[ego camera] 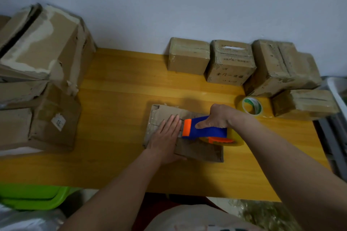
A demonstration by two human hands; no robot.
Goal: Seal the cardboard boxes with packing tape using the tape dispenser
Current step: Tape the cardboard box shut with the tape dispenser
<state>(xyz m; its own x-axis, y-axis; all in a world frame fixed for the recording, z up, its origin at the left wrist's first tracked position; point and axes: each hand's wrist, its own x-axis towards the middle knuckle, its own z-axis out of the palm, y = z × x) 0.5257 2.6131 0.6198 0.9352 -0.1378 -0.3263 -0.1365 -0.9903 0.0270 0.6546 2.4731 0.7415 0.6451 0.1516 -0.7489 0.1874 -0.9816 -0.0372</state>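
Note:
A flat, worn cardboard box (199,149) lies in the middle of the yellow wooden table (120,99). My left hand (165,137) presses flat on its top, fingers straight and together. My right hand (216,118) grips the blue and orange tape dispenser (204,130), which sits on the box top with its orange front edge just right of my left fingertips. The dispenser's tape roll (223,141) shows under its right end.
Several taped boxes (231,62) line the back right by the wall. A loose tape roll (251,107) lies beside them. Larger torn boxes (41,73) are stacked at the left. A green bin (33,196) sits below the table's front edge.

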